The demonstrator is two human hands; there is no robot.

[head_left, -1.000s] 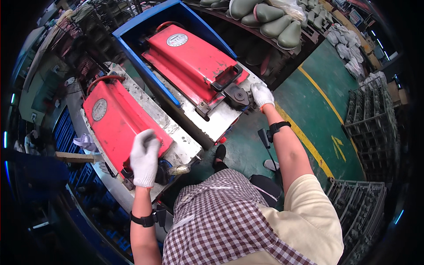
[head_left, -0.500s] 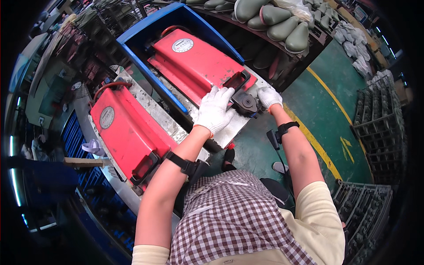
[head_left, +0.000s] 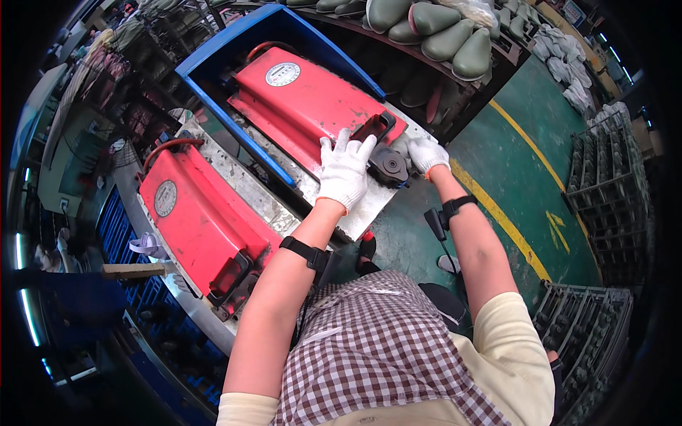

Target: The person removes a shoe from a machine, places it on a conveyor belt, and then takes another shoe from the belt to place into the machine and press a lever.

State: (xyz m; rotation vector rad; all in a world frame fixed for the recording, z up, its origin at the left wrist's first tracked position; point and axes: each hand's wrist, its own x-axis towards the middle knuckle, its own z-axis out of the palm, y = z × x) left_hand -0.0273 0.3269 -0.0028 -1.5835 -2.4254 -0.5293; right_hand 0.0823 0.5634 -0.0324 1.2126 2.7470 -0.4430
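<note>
My left hand (head_left: 344,170), in a white knit glove, has its fingers spread over the near end of a red machine cover (head_left: 309,96). It is beside the cover's black handle (head_left: 383,126); whether the fingertips press on the red surface I cannot tell. Curled at the right corner of the metal base plate (head_left: 369,202) is my gloved right hand (head_left: 428,154). What its fingers hold, if anything, is hidden. Between the two hands sits a round-topped black fitting (head_left: 390,163). To the left lies a second red cover (head_left: 202,220) with its own black handle (head_left: 231,277).
A blue hood (head_left: 245,145) frames the far red cover. Green boot-shaped forms (head_left: 446,39) fill a rack at the far side. On the right, wire racks (head_left: 611,167) stand along a green floor (head_left: 497,167) with yellow lines. A lilac strap (head_left: 148,245) lies at the left.
My left hand has shifted slightly, its fingers now more spread and raised beside the handle. The right hand stays at the plate corner. The whole view has drifted slightly.
</note>
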